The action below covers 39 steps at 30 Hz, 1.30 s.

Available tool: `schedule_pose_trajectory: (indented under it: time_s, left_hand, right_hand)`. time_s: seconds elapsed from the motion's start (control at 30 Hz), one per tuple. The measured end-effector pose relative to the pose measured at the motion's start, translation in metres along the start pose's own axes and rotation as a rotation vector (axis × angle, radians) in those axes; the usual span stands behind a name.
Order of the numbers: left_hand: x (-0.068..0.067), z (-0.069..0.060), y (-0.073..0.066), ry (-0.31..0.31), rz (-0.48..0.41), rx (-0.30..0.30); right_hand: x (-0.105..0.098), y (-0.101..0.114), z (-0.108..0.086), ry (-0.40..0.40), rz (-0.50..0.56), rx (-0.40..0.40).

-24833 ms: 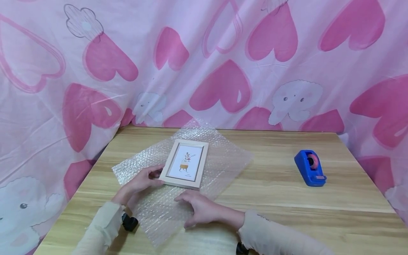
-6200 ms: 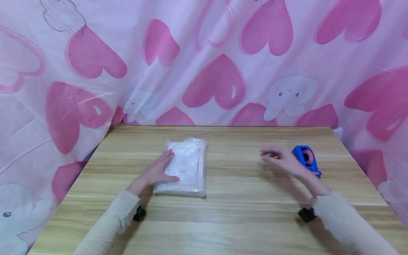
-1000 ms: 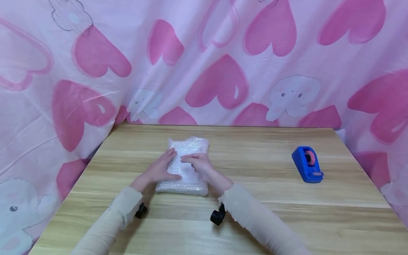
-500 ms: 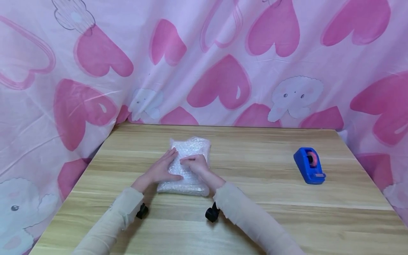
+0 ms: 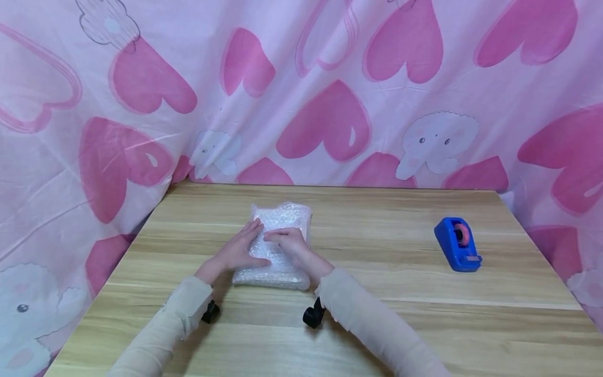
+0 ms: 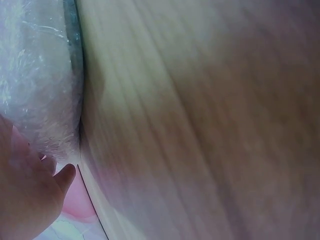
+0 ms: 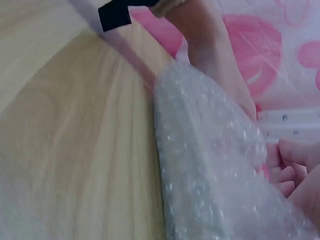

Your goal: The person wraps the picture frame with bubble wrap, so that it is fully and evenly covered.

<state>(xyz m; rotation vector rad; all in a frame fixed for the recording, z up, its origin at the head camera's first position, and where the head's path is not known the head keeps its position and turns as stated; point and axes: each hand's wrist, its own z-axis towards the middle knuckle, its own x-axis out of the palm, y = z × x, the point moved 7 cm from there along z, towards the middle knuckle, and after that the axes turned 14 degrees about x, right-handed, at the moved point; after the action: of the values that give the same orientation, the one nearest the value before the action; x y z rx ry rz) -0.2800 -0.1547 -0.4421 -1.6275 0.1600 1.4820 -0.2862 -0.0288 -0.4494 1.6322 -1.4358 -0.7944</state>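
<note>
A flat package of bubble wrap (image 5: 285,213) lies on the wooden table, with a pale frame showing faintly through it. My left hand (image 5: 235,252) rests on its left side, fingers and thumb spread across the top. From the right, my right hand (image 5: 294,246) presses on the middle of the package, index finger stretched out and the other fingers bent. No tape can be made out under it. In the right wrist view, the bubble wrap (image 7: 210,150) partly hides the right fingers (image 7: 286,175). The left wrist view shows the near edge of the bubble wrap (image 6: 40,65).
A blue tape dispenser (image 5: 458,246) with a pink roll stands to the right on the wooden table (image 5: 377,293). Behind the table's far edge hangs a pink curtain (image 5: 325,125) with hearts. Black wrist cameras (image 5: 313,317) sit under both sleeves.
The picture frame lay bare on spread bubble wrap earlier; now it is wrapped. My right hand has come from beside the tape dispenser onto the package. In the last half second it shifted only slightly.
</note>
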Motion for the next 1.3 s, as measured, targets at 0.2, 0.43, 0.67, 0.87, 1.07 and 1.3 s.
schedule_pose_trajectory:
  time_s: [0.2, 0.43, 0.67, 0.87, 1.07, 1.3]
  left_hand:
    - [0.0006, 0.0010, -0.0003, -0.004, -0.009, -0.001]
    - [0.0005, 0.0012, -0.0008, -0.005, -0.017, 0.002]
    - [-0.0012, 0.0017, 0.0003, 0.005, 0.009, 0.005]
    - [-0.0009, 0.0011, 0.0005, 0.018, 0.007, 0.004]
    - [0.0003, 0.0007, 0.0034, 0.028, 0.004, -0.019]
    - [-0.0017, -0.0001, 0.0006, 0.027, 0.016, 0.011]
  right_hand:
    - [0.0107, 0.0005, -0.0029, 0.067, 0.001, 0.007]
    - [0.0082, -0.0016, 0.0003, 0.029, -0.003, 0.030]
    - [0.0053, -0.0003, 0.0041, -0.041, -0.038, -0.024]
    - [0.0041, -0.0016, 0.0041, -0.087, -0.108, -0.069]
    - [0.0043, -0.0034, 0.0032, -0.105, -0.120, -0.074]
    - [0.0047, -0.0035, 0.0043, -0.105, -0.129, -0.073]
